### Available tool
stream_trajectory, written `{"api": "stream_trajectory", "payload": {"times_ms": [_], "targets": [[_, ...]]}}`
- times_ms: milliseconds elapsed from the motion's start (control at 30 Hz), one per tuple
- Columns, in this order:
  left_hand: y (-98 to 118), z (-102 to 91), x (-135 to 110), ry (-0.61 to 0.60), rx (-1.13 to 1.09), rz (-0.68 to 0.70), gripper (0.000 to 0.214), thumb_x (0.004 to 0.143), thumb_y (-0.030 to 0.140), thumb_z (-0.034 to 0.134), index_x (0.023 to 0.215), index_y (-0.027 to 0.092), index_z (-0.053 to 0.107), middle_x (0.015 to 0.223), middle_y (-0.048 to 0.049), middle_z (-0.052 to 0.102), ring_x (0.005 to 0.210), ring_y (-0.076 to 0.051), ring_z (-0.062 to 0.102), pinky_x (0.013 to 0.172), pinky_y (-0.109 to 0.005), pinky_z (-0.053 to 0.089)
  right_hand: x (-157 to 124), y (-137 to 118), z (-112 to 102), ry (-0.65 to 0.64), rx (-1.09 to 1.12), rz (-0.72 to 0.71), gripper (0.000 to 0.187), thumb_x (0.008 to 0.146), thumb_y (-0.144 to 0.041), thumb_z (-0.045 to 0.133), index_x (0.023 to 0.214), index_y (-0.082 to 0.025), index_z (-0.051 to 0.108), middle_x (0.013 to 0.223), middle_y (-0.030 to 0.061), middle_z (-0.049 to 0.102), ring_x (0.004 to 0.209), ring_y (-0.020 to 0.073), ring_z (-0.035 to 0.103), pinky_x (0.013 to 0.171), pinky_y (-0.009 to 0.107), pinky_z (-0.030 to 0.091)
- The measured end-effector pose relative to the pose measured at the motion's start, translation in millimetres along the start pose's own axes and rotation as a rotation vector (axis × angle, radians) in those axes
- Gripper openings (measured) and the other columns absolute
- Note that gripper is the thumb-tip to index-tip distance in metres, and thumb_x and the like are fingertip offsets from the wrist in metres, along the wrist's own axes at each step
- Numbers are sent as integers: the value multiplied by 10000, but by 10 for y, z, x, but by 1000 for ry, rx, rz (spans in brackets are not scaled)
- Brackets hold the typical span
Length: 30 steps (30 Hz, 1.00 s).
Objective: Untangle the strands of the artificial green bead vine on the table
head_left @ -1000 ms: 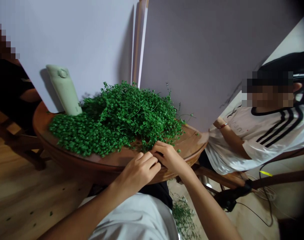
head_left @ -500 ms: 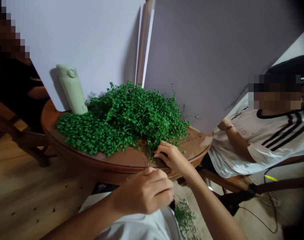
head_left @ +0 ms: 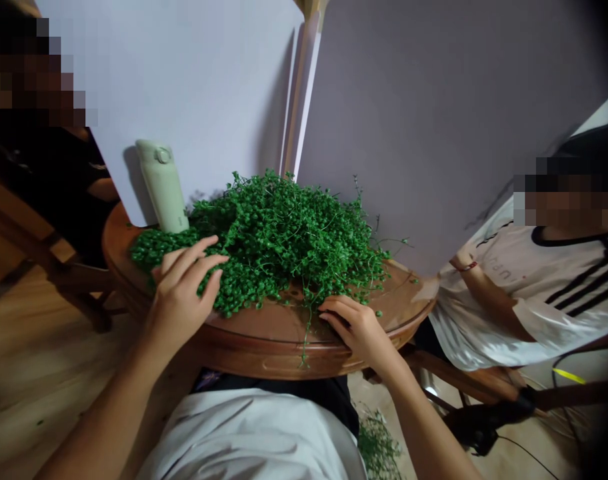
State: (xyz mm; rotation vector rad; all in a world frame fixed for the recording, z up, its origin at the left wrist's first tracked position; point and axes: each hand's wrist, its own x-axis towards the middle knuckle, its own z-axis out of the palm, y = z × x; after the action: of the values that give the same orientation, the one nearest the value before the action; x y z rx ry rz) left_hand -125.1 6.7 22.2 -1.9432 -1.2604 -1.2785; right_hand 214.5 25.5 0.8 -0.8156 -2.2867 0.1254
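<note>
A big heap of green sprigs [head_left: 294, 233] with small round berries or leaves lies on the wooden table [head_left: 269, 327]. To its left, looser round green bits [head_left: 244, 287] spread toward the edge. My left hand [head_left: 181, 290] hovers at or over these loose bits, its fingers apart and holding nothing I can see. At the heap's front right, my right hand [head_left: 359, 327] rests low on the table with thumb and fingertips brought close together. What lies between them is hidden. Just left of those fingertips, a thin sprig [head_left: 307, 333] trails over the table edge.
A pale green flask [head_left: 164, 190] stands behind the loose bits, near white upright panels [head_left: 199, 80]. One person in black [head_left: 39, 180] sits at the left; another in a white striped shirt [head_left: 524, 280] sits at the right. More stalks [head_left: 379, 440] lie below, near the floor.
My left hand has moved from above my lap, near the table's front edge, up and left to the loose green bits, and its fingers have opened. The right hand stays beside the heap.
</note>
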Motion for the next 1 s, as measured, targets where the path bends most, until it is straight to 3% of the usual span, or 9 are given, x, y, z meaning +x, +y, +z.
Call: {"api": "stream_trajectory", "payload": {"times_ms": [133,233,300,367,567,667,733,833,1000], "targets": [[589,-87,-184,-28,-383,-90,225,975,170,611,1167,280,653,1247,-28,707,1165,-221,634,1050,-407,476,-71,-202,-113,201,-38,-43,136,993,-135,600,1081,-198,681,1049,82,714,986,180,706,856,280,586],[1164,-22,-342,-34,-924,-531,225,1064,310,437,1222,269,592,1378,-79,637,1150,-198,654,841,-311,559,-118,-476,-168,330,-99,-125,278,953,-50,616,1177,-208,658,1081,103,688,1018,203,672,888,331,576],[1466,66,-405,-78,-1318,-742,292,1077,382,364,1288,276,536,1481,-109,567,1183,-217,660,766,-306,580,-105,-621,-150,279,-100,-203,368,957,-29,590,1279,-206,625,1143,132,676,1072,231,648,911,380,570],[1653,139,-423,-95,-1625,-893,300,1053,421,428,1271,261,557,1461,-118,586,1229,-225,642,805,-310,589,-61,-699,-95,201,-52,-242,398,976,-28,556,1334,-197,593,1190,149,667,1120,245,627,913,402,569],[1700,127,-389,5,-2185,-1611,236,1019,283,536,1050,155,732,1213,-94,723,1101,-162,686,923,-246,563,-86,-858,52,214,106,-260,243,995,-53,566,1216,-126,637,1133,133,688,1111,213,618,930,356,568],[1659,89,-423,40,-2287,-1958,362,1058,214,427,913,107,741,960,-89,757,876,-111,722,796,-186,572,-166,-1040,61,83,69,-265,181,1046,-127,502,1126,-109,663,1160,114,712,1128,197,606,983,326,558],[1649,78,-450,85,-2249,-2142,413,1077,212,374,894,100,727,876,-79,747,754,-86,713,672,-151,556,-174,-1139,70,36,5,-253,272,1083,-192,424,1054,-105,680,1159,100,727,1130,188,606,1010,311,551],[1642,85,-481,106,-2225,-2222,376,1081,243,391,912,103,696,854,-71,731,675,-80,700,577,-140,538,-161,-1187,90,28,-32,-262,336,1095,-223,386,1030,-101,692,1143,84,740,1132,189,613,1018,310,558],[1573,116,-529,98,-2244,-2171,400,1089,267,341,814,132,597,717,-15,611,532,-67,594,430,-141,433,-397,-1126,-20,63,6,-188,287,1024,-351,592,1263,-208,662,1207,103,720,1188,234,632,999,383,589]]}}
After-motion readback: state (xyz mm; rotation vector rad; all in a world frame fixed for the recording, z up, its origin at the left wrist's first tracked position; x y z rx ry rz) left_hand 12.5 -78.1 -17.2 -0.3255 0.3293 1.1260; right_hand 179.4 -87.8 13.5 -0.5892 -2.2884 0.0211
